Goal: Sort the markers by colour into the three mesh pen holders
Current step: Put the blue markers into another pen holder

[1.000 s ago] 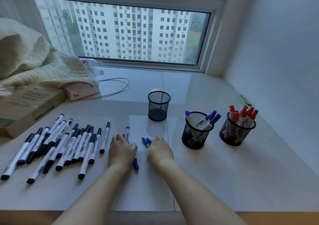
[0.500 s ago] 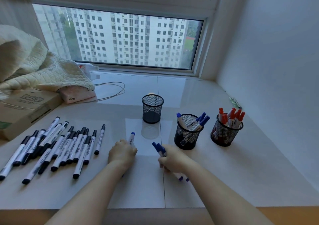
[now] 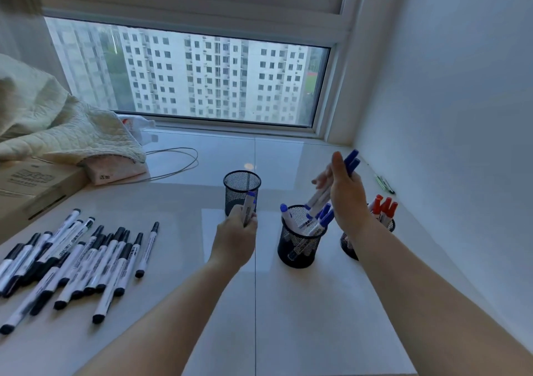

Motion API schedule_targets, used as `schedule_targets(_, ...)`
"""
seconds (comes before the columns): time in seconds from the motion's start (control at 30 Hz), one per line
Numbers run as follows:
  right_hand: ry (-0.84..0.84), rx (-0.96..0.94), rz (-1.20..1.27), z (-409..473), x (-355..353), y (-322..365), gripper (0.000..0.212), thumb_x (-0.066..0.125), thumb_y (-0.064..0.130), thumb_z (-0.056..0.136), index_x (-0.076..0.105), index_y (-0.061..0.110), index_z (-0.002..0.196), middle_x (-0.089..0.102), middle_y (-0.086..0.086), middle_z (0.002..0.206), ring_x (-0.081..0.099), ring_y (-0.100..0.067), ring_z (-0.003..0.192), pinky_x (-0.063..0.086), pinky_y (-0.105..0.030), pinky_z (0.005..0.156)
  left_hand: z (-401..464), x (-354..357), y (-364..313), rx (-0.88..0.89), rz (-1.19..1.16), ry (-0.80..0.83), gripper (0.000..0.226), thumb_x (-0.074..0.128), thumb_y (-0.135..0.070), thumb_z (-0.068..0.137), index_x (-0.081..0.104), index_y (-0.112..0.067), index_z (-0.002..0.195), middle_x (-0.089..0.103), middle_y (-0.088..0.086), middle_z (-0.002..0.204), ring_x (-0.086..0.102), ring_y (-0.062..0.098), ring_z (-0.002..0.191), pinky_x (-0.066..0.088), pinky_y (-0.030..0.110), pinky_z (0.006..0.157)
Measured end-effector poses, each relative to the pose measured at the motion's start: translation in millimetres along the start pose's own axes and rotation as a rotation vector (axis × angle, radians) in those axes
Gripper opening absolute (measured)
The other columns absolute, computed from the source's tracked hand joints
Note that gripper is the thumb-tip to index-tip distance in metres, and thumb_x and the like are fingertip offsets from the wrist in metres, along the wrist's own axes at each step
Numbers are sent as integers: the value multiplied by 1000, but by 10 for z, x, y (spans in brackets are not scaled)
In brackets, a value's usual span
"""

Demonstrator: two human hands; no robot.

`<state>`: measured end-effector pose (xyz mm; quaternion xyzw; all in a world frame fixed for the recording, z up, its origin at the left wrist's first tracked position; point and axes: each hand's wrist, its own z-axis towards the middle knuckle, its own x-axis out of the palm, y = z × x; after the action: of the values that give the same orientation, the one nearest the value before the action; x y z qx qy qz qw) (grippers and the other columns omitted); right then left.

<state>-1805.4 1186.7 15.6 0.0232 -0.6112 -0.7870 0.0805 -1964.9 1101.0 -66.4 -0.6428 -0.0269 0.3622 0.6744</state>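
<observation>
Gripping two blue-capped white markers (image 3: 350,161) in our right hand (image 3: 346,194) above the black mesh holder of blue markers (image 3: 300,240), our left hand (image 3: 236,234) clasps one blue-capped marker (image 3: 248,205) just left of it.

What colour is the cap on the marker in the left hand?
Blue. The head view shows the cap above the left hand.

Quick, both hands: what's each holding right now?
Left hand: grip on one blue marker.
Right hand: grip on two blue markers.
</observation>
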Motion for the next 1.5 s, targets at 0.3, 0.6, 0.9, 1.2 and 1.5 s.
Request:
schedule_targets(0.3,103,37,-358,262,-47,-331,38,44,45,92,56,22,65,66,-21,95,58,-28,83,42,-37,80,217,226,-501,-132,-567,-42,38,56,-20,87,36,-16,55,36,1,51,32,16,50,28,30,52)
schedule_targets(0.6,169,138,-717,264,-126,-497,29,57,31,88,57,20,61,53,0,56,52,-21,58,43,-35,66,243,486,-834,82,-875,-78,41,46,-23,95,38,-13,56,39,-5,40,34,10,39,31,23,44)
schedule_targets(0.9,136,123,-724,245,-129,-475,12,60,25,84,69,17,81,67,-1,78,58,-14,75,40,-23,67,233,746,-584,35,-688,-157,30,44,-44,89,59,-24,71,63,-9,64,52,-1,47,44,18,56)
schedule_targets(1.2,137,72,-716,165,-129,-541,24,48,15,92,71,13,100,68,1,95,55,-9,85,38,-19,74,250,897,-335,-67,-700,-94,19,51,-36,90,61,-20,94,53,-10,47,50,4,46,43,20,53)
schedule_targets(1.5,64,166,-546,142,-141,-621,23,46,16,93,70,17,91,58,7,66,51,-1,48,40,-14,48,330,935,-186,-187,-644,36,16,54,-17,90,63,-25,100,62,-2,78,59,14,73,48,34,79)
